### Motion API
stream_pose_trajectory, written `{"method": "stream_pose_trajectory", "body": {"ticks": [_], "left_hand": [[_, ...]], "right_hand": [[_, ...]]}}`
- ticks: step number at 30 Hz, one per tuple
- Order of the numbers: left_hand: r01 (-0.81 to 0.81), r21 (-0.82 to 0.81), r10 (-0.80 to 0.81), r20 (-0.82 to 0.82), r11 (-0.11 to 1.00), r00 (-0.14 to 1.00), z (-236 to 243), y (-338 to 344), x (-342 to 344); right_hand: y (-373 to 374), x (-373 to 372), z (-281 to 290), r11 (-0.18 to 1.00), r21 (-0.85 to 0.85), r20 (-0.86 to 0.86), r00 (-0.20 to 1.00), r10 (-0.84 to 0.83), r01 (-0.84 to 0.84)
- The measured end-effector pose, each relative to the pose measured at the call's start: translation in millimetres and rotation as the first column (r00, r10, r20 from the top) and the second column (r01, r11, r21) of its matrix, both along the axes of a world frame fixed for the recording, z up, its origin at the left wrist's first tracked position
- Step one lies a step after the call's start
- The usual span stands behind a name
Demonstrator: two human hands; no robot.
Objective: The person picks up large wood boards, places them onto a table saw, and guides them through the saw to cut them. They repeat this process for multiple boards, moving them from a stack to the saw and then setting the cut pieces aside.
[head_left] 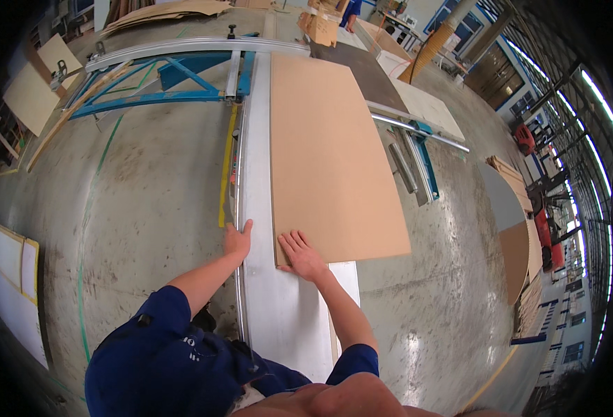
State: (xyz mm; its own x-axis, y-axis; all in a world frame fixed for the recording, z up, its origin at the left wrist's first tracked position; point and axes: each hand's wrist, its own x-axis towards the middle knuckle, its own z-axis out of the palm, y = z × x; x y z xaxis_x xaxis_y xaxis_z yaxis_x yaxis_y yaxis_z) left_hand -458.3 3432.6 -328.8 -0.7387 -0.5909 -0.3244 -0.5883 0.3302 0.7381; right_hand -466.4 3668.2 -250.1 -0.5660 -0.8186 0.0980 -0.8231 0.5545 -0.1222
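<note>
A long tan board (338,160) lies on the silver sliding table (285,313) of a panel saw, stretching away from me. My left hand (237,241) grips the table's left edge, thumb up, its other fingers partly hidden over the side. My right hand (299,256) rests with fingers spread on the near left corner of the board. A long yellow strip (224,167) runs along the table's left side beyond my left hand.
A blue crosscut frame (146,97) with a rail stands ahead left. Dark and pale panels (424,108) lie beyond the board, near a co-worker (350,14). A white panel (11,292) is at left, stacked boards (518,257) and red forklifts (550,233) at right.
</note>
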Motion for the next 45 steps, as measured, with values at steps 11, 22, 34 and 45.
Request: {"method": "stream_pose_trajectory", "body": {"ticks": [11, 22, 34, 45], "left_hand": [[0.002, -0.073, -0.001, 0.014, 0.997, 1.000, 2, -3, -11], [0.019, -0.104, -0.019, -0.002, 0.994, 1.000, 27, -21, -63], [0.047, -0.105, -0.052, -0.048, 0.993, 0.997, 8, -62, -165], [0.064, -0.057, -0.069, -0.102, 0.996, 0.992, 10, -96, -272]], "right_hand": [[2, -29, -12, 0.994, -0.007, 0.050, 0.993, 0.111, -0.111], [-18, -85, -15, 0.989, -0.095, 0.036, 0.993, 0.114, -0.110], [-57, -187, -16, 0.991, -0.097, 0.035, 0.994, 0.099, -0.095], [-97, -297, -11, 0.996, -0.040, 0.062, 0.994, 0.086, -0.083]]}}
